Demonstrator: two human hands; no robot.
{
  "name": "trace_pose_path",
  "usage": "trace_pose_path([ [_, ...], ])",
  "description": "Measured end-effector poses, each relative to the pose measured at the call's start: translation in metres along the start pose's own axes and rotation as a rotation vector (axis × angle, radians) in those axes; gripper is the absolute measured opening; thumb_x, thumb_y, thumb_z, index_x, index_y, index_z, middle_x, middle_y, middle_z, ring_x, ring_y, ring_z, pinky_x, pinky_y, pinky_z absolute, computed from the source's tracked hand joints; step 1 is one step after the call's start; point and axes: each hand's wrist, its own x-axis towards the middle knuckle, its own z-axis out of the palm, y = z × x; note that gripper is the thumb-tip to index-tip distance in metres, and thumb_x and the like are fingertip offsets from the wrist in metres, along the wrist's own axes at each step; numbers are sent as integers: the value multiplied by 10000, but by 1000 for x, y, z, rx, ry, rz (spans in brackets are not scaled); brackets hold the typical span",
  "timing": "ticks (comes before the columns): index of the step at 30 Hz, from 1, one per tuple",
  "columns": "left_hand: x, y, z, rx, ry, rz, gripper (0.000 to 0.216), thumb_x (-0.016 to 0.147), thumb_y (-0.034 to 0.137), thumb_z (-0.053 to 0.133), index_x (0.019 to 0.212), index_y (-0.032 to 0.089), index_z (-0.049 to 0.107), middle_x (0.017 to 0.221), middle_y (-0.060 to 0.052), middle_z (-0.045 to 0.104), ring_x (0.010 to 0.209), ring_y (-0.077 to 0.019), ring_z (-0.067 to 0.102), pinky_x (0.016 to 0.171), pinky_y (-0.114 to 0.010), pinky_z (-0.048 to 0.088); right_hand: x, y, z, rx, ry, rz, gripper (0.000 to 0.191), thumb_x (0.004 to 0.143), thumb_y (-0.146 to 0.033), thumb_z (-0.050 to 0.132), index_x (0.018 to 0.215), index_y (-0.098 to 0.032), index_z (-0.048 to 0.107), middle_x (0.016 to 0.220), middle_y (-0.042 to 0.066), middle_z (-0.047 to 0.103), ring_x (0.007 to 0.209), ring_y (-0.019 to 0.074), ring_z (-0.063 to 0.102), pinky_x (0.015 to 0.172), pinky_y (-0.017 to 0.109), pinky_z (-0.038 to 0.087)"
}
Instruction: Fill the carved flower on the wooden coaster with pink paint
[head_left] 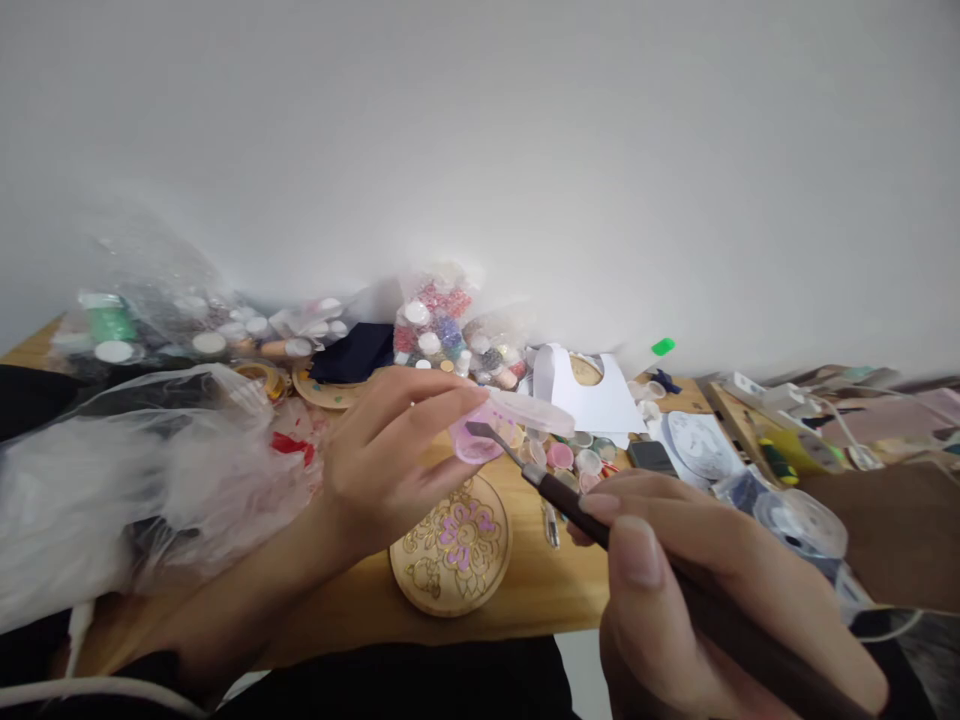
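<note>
The left grip (382, 455) is narrow, closed on a small lilac pot (474, 447), with the thumb below and the fingers above. The pot is held up over the desk (559, 595), its lid (534, 411) open and leaning out to the right. The right grip (697, 570) is closed on a dark tool (574, 501), pinching the handle between thumb and fingers, and the handle runs back along the hand. The tool's flat metal tip is at the pot's mouth; whether it touches the contents I cannot tell. Below the pot, a round disc (456, 558) lies on the desk, some petals lilac.
</note>
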Motion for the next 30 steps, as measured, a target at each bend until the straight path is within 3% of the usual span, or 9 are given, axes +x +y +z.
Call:
trace_pose_path([
  [3,1,0,1,-13,14,29,183,1066,223,779,1241,241,730,1048,-30,838,905,-187,819,778,-310,705,-1,2,-2,-6,-14,-16,247,1056,-118,630,863,-267,665,684,-68,778,481,129,709,555,253,634],
  [8,-1,3,0,-11,-14,-37,213,1106,283,738,1309,345,718,1090,2,840,942,-205,835,795,-361,722,-2,4,-5,-41,-8,-31,223,1070,-155,637,888,-274,686,707,-46,792,508,167,744,550,290,641],
  [19,-3,0,2,-59,4,-18,413,1043,245,817,1429,347,712,1093,-2,829,938,-227,827,796,-360,704,-4,5,-2,2,10,-15,242,1047,-123,654,852,-260,695,661,-61,756,487,150,706,562,279,632],
  [30,-1,1,5,-50,10,13,274,1045,213,812,1298,281,732,1052,-19,827,907,-219,812,780,-344,677,6,8,-12,26,-91,-72,178,922,-70,698,870,-241,698,724,-46,805,517,131,731,585,245,653],
])
